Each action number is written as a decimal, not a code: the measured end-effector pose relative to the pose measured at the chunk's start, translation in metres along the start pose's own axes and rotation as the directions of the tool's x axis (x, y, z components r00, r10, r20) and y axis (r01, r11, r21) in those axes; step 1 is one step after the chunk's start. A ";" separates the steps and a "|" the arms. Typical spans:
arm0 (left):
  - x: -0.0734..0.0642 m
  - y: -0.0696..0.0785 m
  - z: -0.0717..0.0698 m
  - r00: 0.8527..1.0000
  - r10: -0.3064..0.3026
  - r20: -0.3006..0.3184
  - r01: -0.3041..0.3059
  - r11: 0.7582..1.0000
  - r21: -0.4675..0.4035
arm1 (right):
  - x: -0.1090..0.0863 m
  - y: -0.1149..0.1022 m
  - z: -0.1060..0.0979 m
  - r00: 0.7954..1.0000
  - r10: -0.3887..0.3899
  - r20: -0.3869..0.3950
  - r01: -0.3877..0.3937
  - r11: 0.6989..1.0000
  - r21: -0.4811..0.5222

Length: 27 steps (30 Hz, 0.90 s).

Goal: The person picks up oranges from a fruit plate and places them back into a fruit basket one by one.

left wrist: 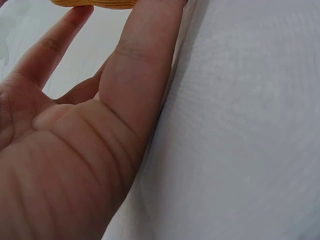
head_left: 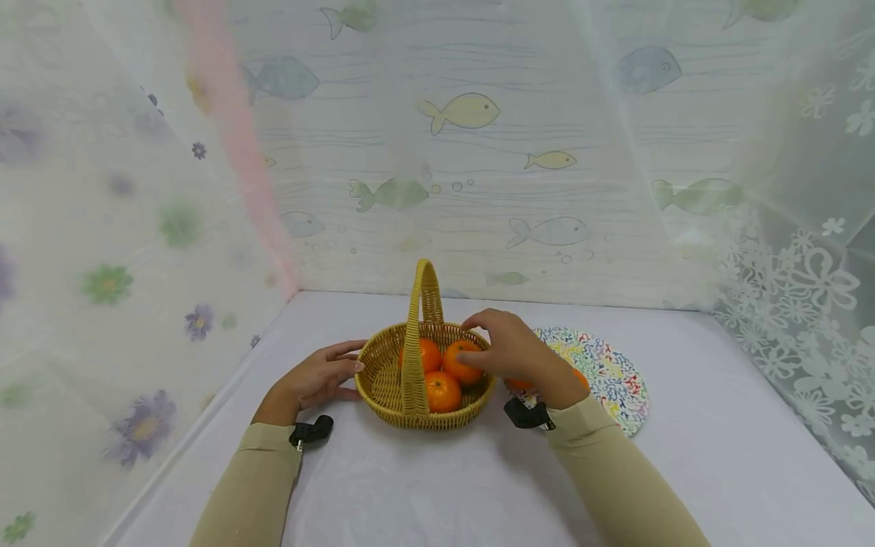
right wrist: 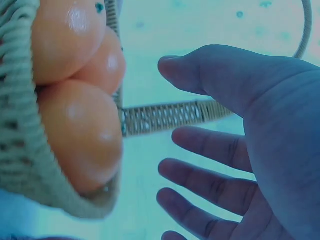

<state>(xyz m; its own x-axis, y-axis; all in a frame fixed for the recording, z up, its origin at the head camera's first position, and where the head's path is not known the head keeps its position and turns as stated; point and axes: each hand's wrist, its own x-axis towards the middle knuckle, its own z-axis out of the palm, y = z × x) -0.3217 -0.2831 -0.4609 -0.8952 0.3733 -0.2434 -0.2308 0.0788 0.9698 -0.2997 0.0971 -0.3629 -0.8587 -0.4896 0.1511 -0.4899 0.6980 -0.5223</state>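
Wearing 2 beige sleeves [head_left: 246, 486] nearest the camera, angles both forearms inward over a white-covered table [head_left: 410, 494], with 1 black device [head_left: 311, 431] at each wrist. Sets the left hand [head_left: 321, 376] beside 1 yellow wicker basket [head_left: 386, 384], with fingers spread and fairly straight, touching the left edge with fingertips and grasping nothing. Poises the right hand [head_left: 509, 346] over the right end of the basket, with thumb and fingers parted and slightly bent, free of any hold. Leaves a visible gap between those fingertips and the fruit in the right wrist view.

Counts 3 oranges [head_left: 443, 393] in the basket, bunched close together mostly to the right of 1 tall arched handle [head_left: 413, 342], including 1 partly hidden by that handle. Leaves the left part of the woven floor bare. Counts 2 patches of orange fruit [head_left: 521, 384] either side of the right wrist, on 1 round, multicoloured disc [head_left: 625, 384] to the right of the basket; cannot tell their full outline behind the wrist. Faces 1 pale fish-print curtain [head_left: 465, 114] behind the table, beside 1 flower-print curtain [head_left: 109, 285] on the left.
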 end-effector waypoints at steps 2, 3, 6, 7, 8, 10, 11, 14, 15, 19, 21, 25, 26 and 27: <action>0.001 0.000 0.000 1.000 -0.004 -0.004 0.004 1.000 -0.002 | -0.005 0.004 -0.002 1.000 0.001 -0.013 -0.002 1.000 -0.016; 0.001 0.000 0.000 1.000 -0.003 -0.003 0.003 1.000 -0.001 | -0.007 0.006 -0.003 1.000 0.008 -0.018 -0.008 1.000 -0.021; 0.002 0.000 0.000 1.000 -0.011 -0.010 0.011 1.000 -0.012 | -0.015 0.012 -0.006 0.999 0.028 -0.033 -0.029 0.999 -0.028; 0.002 0.000 0.000 1.000 -0.010 -0.009 0.010 1.000 -0.011 | -0.018 0.015 -0.007 0.999 0.039 -0.039 -0.040 0.999 -0.027; 0.002 0.000 0.000 1.000 -0.008 -0.008 0.008 1.000 -0.010 | -0.020 0.017 -0.007 0.998 0.055 -0.042 -0.055 0.998 -0.021; 0.003 0.000 0.000 1.000 -0.011 -0.011 0.011 1.000 -0.017 | -0.025 0.021 -0.008 0.996 0.077 -0.050 -0.078 0.997 -0.021; 0.003 -0.001 0.000 1.000 -0.011 -0.011 0.011 1.000 -0.017 | -0.027 0.023 -0.008 0.995 0.087 -0.054 -0.088 0.996 -0.023; 0.001 0.000 0.000 1.000 -0.012 -0.016 0.012 1.000 -0.013 | -0.033 0.030 -0.009 0.991 0.113 -0.067 -0.115 0.993 -0.035; 0.001 0.000 0.001 1.000 -0.016 -0.020 0.016 1.000 -0.013 | -0.035 0.032 -0.008 0.991 0.117 -0.070 -0.121 0.992 -0.048; -0.002 0.001 0.001 0.999 -0.026 -0.033 0.026 1.000 -0.005 | -0.040 0.041 -0.008 0.985 0.157 -0.072 -0.162 0.984 -0.070; -0.003 0.002 0.002 0.999 -0.030 -0.036 0.030 1.000 -0.003 | -0.043 0.045 -0.008 0.982 0.175 -0.066 -0.180 0.981 -0.077; -0.002 0.001 0.002 0.999 -0.024 -0.029 0.024 1.000 -0.003 | -0.046 0.054 -0.008 0.977 0.205 -0.053 -0.209 0.975 -0.077; -0.001 0.001 0.002 0.999 -0.021 -0.025 0.021 1.000 0.001 | -0.046 0.056 -0.008 0.976 0.213 -0.050 -0.216 0.974 -0.072; 0.000 0.001 0.002 1.000 -0.019 -0.023 0.019 1.000 0.001 | -0.046 0.058 -0.007 0.975 0.218 -0.046 -0.221 0.973 -0.068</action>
<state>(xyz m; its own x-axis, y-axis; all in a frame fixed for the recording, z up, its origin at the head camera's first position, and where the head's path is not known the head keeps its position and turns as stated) -0.3208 -0.2812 -0.4597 -0.8992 0.3503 -0.2621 -0.2473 0.0872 0.9650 -0.2895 0.1641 -0.3941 -0.9508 -0.3012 0.0723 -0.2975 0.8229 -0.4841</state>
